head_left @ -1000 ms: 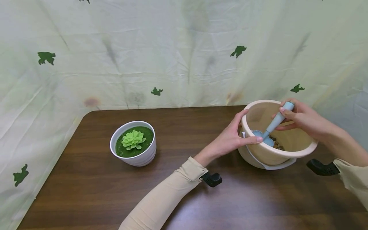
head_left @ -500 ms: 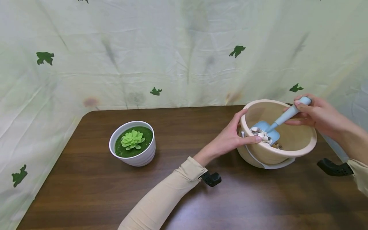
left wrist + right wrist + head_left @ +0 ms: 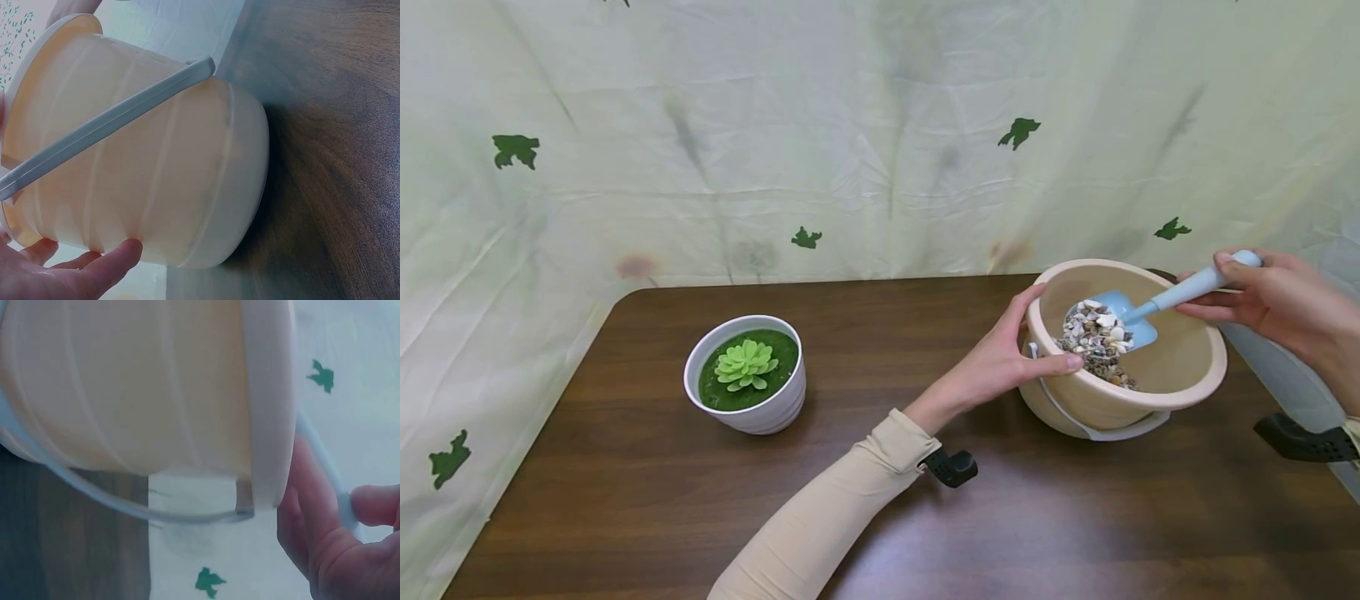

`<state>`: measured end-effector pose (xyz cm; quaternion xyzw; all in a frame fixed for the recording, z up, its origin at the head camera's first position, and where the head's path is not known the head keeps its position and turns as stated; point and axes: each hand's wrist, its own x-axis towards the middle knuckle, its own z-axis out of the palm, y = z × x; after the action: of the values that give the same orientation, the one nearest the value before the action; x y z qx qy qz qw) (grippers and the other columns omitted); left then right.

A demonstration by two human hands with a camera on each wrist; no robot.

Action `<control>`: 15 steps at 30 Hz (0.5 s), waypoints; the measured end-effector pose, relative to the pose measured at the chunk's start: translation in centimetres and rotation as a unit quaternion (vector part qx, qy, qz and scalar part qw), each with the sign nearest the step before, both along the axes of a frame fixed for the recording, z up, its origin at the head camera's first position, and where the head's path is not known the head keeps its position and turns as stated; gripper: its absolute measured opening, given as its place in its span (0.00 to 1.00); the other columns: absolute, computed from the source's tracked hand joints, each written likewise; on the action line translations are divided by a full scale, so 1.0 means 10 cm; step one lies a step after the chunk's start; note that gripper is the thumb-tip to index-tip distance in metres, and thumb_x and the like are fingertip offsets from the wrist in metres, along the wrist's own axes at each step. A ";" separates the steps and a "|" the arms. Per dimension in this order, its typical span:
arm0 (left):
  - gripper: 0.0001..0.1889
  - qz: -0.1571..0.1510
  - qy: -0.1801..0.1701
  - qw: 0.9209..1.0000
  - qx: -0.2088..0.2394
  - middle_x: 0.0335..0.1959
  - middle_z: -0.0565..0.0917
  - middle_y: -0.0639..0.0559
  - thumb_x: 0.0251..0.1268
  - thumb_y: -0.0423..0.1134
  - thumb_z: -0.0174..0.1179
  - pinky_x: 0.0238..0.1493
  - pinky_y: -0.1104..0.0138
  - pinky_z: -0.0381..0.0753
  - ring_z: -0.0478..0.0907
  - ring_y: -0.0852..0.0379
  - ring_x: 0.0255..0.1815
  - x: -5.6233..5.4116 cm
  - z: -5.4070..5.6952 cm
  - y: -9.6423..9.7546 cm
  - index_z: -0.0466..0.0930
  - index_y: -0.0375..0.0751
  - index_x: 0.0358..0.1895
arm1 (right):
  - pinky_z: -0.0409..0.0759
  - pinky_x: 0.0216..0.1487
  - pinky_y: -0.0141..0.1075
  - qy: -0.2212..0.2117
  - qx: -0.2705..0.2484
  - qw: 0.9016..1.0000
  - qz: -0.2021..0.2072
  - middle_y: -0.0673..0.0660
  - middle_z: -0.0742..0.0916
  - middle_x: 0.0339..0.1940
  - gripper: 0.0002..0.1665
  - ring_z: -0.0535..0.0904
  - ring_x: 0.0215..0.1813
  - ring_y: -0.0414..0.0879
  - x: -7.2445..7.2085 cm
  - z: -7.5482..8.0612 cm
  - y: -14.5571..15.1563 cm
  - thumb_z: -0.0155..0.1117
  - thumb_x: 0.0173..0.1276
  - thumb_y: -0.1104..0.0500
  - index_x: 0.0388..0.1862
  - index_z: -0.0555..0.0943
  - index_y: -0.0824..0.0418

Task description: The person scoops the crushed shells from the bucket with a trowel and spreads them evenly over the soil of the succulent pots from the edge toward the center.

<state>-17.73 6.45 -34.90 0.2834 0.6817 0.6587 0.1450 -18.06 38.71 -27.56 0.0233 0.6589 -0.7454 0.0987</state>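
At the table's right stands a cream bucket [image 3: 1120,408] with a pale carrying handle [image 3: 112,125]. My left hand [image 3: 992,367] holds its left side, thumb across the rim and fingertips [image 3: 128,250] against the outer wall. My right hand [image 3: 1270,292] pinches the handle of a small light-blue shovel [image 3: 1191,292] between thumb and fingers. Above the gravel [image 3: 1108,371] in the bucket, the shovel's blade [image 3: 1142,333] bears a heap of small white and grey stones [image 3: 1093,325]. In the right wrist view, the bucket's rim hides the shovel's blade.
A white pot [image 3: 786,400] with a green succulent [image 3: 745,364] stands on the left of the dark wooden table [image 3: 880,517]. A pale cloth [image 3: 880,150] with green leaf shapes hangs behind the table's back edge. Black wrist devices [image 3: 951,468] sit below each sleeve's cuff.
My right hand has moved right, drawing the shovel up from the gravel. Its blade now shows a heap of stones. The left hand and the bucket have stayed in place.
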 end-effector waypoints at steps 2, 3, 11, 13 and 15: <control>0.50 -0.001 -0.001 1.000 0.001 0.71 0.62 0.55 0.56 0.41 0.72 0.63 0.69 0.62 0.65 0.58 0.67 0.00 0.00 0.00 0.49 0.59 0.78 | 0.83 0.42 0.45 -0.009 -0.036 0.999 -0.004 0.60 0.85 0.38 0.11 0.87 0.42 0.51 0.01 -0.01 0.06 0.50 0.78 0.58 0.39 0.73 0.66; 0.50 -0.001 -0.001 1.000 0.000 0.72 0.62 0.55 0.56 0.41 0.72 0.63 0.69 0.62 0.65 0.58 0.67 0.00 0.00 0.00 0.49 0.59 0.78 | 0.83 0.43 0.45 -0.011 -0.051 0.999 -0.003 0.61 0.85 0.39 0.11 0.86 0.42 0.52 0.02 -0.02 0.09 0.49 0.78 0.59 0.40 0.73 0.67; 0.51 0.002 -0.006 1.000 0.001 0.73 0.61 0.55 0.56 0.41 0.72 0.63 0.68 0.62 0.64 0.58 0.68 0.01 0.00 0.00 0.47 0.62 0.78 | 0.83 0.41 0.46 -0.006 -0.121 0.992 -0.029 0.61 0.87 0.40 0.11 0.86 0.42 0.53 0.14 -0.11 0.16 0.49 0.78 0.59 0.38 0.73 0.66; 0.51 0.005 -0.004 1.000 0.000 0.72 0.61 0.56 0.57 0.41 0.72 0.63 0.67 0.63 0.64 0.57 0.68 0.01 -0.02 -0.01 0.47 0.64 0.78 | 0.83 0.41 0.46 -0.001 -0.138 0.990 -0.038 0.61 0.88 0.40 0.11 0.86 0.42 0.54 0.16 -0.13 0.15 0.50 0.77 0.59 0.38 0.73 0.66; 0.50 0.010 0.000 1.000 0.000 0.72 0.61 0.56 0.57 0.42 0.72 0.62 0.65 0.65 0.64 0.57 0.68 0.02 -0.04 -0.02 0.48 0.66 0.78 | 0.83 0.41 0.47 -0.003 -0.158 0.986 -0.044 0.62 0.88 0.40 0.10 0.86 0.42 0.54 0.19 -0.15 0.13 0.50 0.77 0.59 0.40 0.72 0.66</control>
<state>-17.55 6.28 -35.31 0.2767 0.6846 0.6599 0.1388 -16.18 40.03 -29.05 0.0385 0.5306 -0.8439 0.0700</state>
